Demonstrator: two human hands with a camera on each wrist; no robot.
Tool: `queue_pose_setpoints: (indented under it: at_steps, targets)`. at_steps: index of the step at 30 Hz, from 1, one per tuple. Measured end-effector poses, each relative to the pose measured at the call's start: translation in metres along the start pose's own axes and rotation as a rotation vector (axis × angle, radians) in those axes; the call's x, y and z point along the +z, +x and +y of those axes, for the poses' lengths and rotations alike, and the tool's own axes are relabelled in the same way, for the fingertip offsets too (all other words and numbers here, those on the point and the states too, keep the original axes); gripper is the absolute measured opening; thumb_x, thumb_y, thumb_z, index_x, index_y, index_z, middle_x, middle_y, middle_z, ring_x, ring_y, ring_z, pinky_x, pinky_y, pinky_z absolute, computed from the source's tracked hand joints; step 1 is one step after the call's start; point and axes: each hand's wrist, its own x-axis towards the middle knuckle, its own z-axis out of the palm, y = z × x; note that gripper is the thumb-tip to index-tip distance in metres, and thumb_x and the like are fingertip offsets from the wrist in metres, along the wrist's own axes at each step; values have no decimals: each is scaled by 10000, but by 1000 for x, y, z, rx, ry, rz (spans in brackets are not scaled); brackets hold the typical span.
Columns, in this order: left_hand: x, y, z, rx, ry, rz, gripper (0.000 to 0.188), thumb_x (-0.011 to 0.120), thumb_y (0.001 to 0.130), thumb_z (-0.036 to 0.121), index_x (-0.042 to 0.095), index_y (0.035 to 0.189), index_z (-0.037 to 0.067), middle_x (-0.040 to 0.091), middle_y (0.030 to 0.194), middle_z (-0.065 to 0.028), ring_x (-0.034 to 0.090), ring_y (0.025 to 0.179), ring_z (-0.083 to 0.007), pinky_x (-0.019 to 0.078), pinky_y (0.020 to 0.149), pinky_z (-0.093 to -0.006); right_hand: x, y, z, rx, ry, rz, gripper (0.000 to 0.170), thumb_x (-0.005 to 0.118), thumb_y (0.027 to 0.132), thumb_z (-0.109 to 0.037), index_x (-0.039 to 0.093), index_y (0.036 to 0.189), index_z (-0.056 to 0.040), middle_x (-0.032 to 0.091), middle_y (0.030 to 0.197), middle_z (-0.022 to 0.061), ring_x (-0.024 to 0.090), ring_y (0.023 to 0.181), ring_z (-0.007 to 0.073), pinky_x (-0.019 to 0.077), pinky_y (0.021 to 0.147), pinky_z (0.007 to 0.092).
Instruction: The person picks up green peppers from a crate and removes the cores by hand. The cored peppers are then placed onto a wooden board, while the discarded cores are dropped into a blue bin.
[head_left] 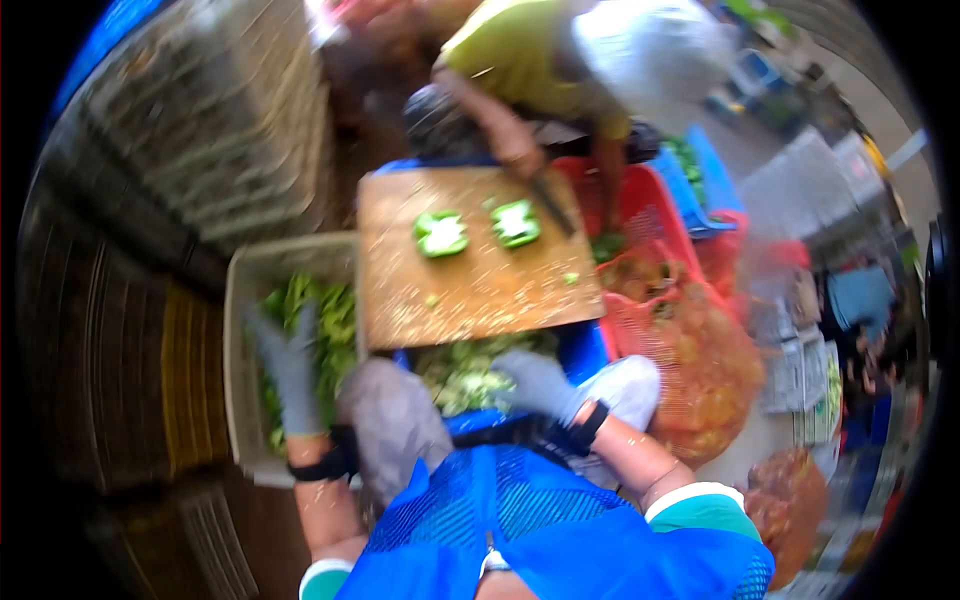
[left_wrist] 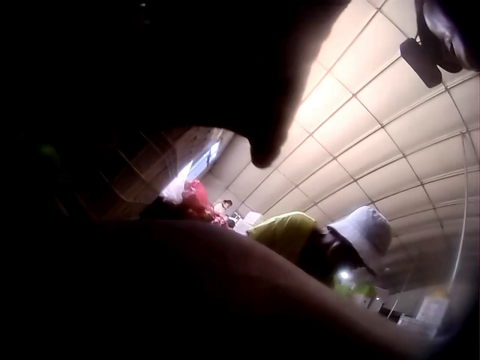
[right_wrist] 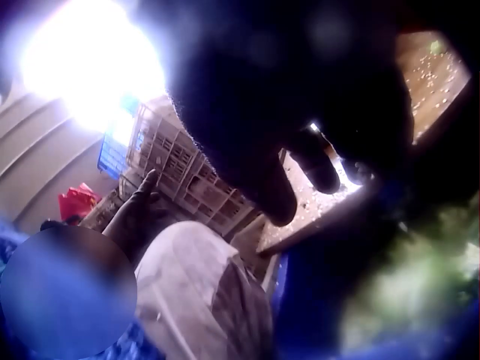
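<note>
My left hand [head_left: 290,372], in a grey glove, is over a pale crate [head_left: 236,350] of green peppers [head_left: 335,325], with fingers spread. Over a blue bin [head_left: 592,350] between my knees is my right hand [head_left: 540,385], also gloved. Its fingers hang loose in the right wrist view, beside pale green chopped pieces [head_left: 465,385]. Beyond the bin lies a wooden cutting board [head_left: 470,290] strewn with seeds. Two cut green pepper pieces, a left one [head_left: 441,234] and a right one [head_left: 516,224], sit on it. The left wrist view is mostly dark.
Across the board a person in a yellow shirt [head_left: 520,45] grips a knife [head_left: 552,205] and reaches into a red basket [head_left: 640,190]. An orange mesh sack [head_left: 690,370] stands at my right. Stacked crates [head_left: 210,120] rise at the left.
</note>
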Motion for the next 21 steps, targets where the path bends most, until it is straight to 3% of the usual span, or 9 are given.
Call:
queue_pose_setpoints:
  at_steps: [2, 3, 5, 9, 13, 16, 17, 19, 21]
  targets:
    - [15, -22, 0, 144, 206, -201, 728, 705, 787, 307, 383, 1349, -26, 392, 1375, -233, 373, 1273, -362, 312, 1056, -416, 17, 40, 15, 28, -19, 56, 349, 671, 771, -317, 619, 1020, -78, 627, 983, 148, 596, 934, 334, 486, 809, 415]
    - [25, -29, -11, 229, 263, -350, 651, 691, 783, 310, 457, 1300, -7, 444, 1328, -228, 412, 1237, -370, 337, 1033, -421, 11, 68, 13, 114, -14, 61, 353, 671, 772, -302, 619, 1051, -93, 622, 1035, 141, 592, 984, 323, 485, 837, 404]
    - [33, -46, -1, 359, 638, -587, 499, 670, 793, 291, 543, 1215, 57, 490, 1277, -228, 458, 1199, -373, 365, 1011, -432, 17, 123, 25, -11, -139, 296, 362, 664, 772, -270, 600, 1081, -93, 608, 1065, 149, 568, 1004, 335, 469, 859, 417]
    - [34, -41, -14, 423, 568, -533, 392, 664, 740, 262, 588, 1064, 54, 551, 1083, -205, 526, 1017, -385, 431, 875, -446, 6, 217, 22, 20, -226, 380, 390, 607, 803, -281, 547, 1148, -109, 548, 1130, 146, 516, 1055, 336, 457, 884, 434]
    - [37, -42, -18, 471, 446, -515, 323, 659, 724, 209, 601, 988, 33, 575, 974, -191, 566, 881, -381, 469, 759, -441, 32, 238, 39, 216, -429, 105, 475, 621, 782, -256, 511, 1225, -125, 504, 1227, 171, 507, 1124, 345, 485, 861, 489]
    - [34, -41, -12, 289, 261, -555, 362, 661, 768, 134, 591, 1108, 32, 581, 1142, -190, 581, 1033, -326, 470, 878, -376, 15, 199, 28, 217, -335, -17, 556, 704, 714, -300, 524, 1204, -111, 595, 1115, 161, 592, 1029, 327, 517, 810, 431]
    - [37, -41, -6, 102, 84, -570, 377, 657, 782, 119, 576, 1142, 38, 572, 1169, -173, 573, 1054, -303, 468, 885, -366, 16, 184, 26, 254, -251, -57, 567, 723, 702, -326, 534, 1188, -103, 623, 1070, 164, 610, 998, 333, 515, 813, 413]
    - [42, -46, 8, -293, -259, -594, 414, 647, 810, 87, 548, 1210, 50, 555, 1224, -139, 555, 1098, -255, 466, 899, -345, 40, 153, 50, 172, 138, -33, 619, 745, 693, -409, 545, 1179, -81, 649, 1032, 149, 639, 938, 291, 506, 818, 385]
    - [51, -56, 30, -403, -424, -587, 581, 667, 821, 80, 420, 1347, 65, 514, 1247, -136, 526, 1101, -230, 468, 893, -323, 35, 108, 30, 331, 794, -201, 476, 729, 760, -328, 584, 1120, -53, 650, 1026, 82, 616, 869, 188, 494, 778, 338]
